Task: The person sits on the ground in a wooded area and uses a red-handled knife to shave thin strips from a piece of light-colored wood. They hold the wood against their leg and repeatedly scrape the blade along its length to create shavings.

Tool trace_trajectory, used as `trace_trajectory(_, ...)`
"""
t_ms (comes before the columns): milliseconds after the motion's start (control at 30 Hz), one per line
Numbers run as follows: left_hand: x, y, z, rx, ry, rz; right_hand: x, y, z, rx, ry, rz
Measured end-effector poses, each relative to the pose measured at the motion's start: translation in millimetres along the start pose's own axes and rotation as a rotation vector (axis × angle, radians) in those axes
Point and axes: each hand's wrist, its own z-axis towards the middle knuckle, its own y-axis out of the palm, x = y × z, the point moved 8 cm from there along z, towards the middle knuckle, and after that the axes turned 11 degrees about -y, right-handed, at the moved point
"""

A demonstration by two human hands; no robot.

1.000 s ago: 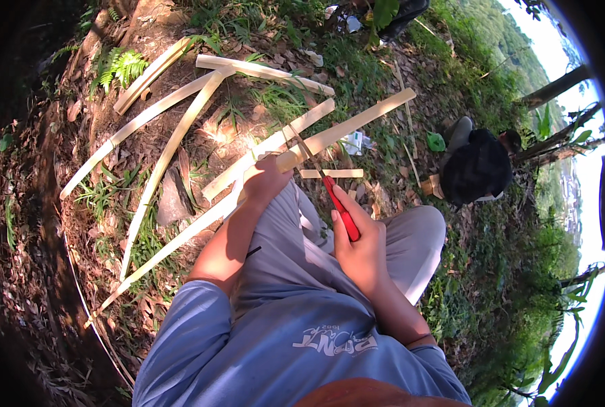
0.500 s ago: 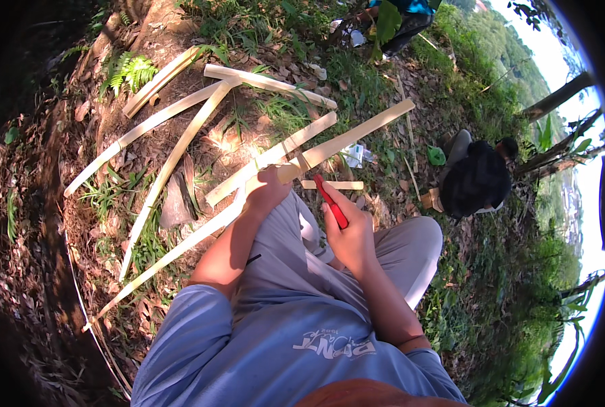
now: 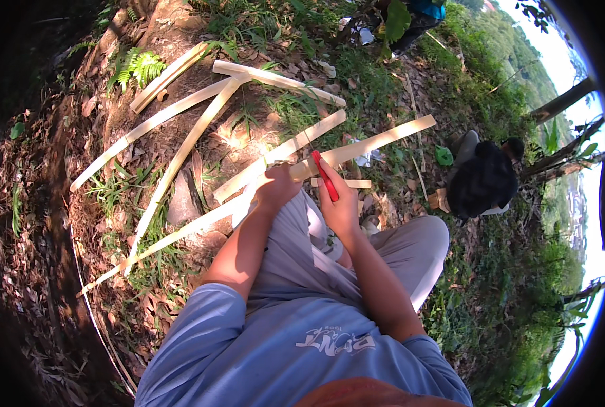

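Observation:
My left hand [image 3: 275,188] is closed around a long pale wooden strip [image 3: 384,139], pressing it near my raised knee. The strip runs on past the fist to the lower left, where its thin end is over the leaf litter. In my right hand [image 3: 341,211] is a red-handled tool [image 3: 325,178] with a thin, narrow blade. That blade crosses the strip just right of my left fist and points away from me; whether it is a saw or a knife is unclear. Beyond the held strip lies another pale strip [image 3: 282,154].
Several more strips lie ahead and left, including a long one [image 3: 180,159] and a crosswise one [image 3: 278,81]. A short piece [image 3: 356,184] is beside my right hand. To the right crouches a person in dark clothing [image 3: 482,180]. A fern [image 3: 143,66] grows at far left.
My right hand has moved forward and left, bringing the red-handled tool's blade farther across the strip. The held strip has turned to a flatter angle, its far right end coming lower in view.

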Motion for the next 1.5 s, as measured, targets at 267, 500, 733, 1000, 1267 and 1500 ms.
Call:
trace_trajectory(267, 7.4, -11.7, -5.9, -0.079, -0.117, -0.001, -28.4, -90.3, -49.0, 0.246, -0.033, 0.038)
trace_trajectory(500, 15.5, -34.2, -3.5, -0.026, -0.07, -0.059, -32.2, -87.1, -40.1, 0.183, -0.014, 0.032)
trace_trajectory(733, 21.0, -41.2, -8.3, 0.067, -0.002, -0.036, 3.8, -39.9, -28.2, 0.146, -0.025, 0.116)
trace_trajectory(1000, 33.5, -60.9, -12.3, -0.134, -0.065, -0.116, 15.7, -29.9, -25.9, 0.132, -0.115, 0.118)
trace_trajectory(1267, 27.2, -51.0, -9.7, -0.112, 0.012, -0.079, 32.9, -23.4, -31.0, 0.075, -0.114, 0.201)
trace_trajectory(1500, 16.8, -32.4, 1.3, -0.163, -0.073, -0.026, 43.1, -22.8, -40.1, 0.02, 0.095, 0.514)
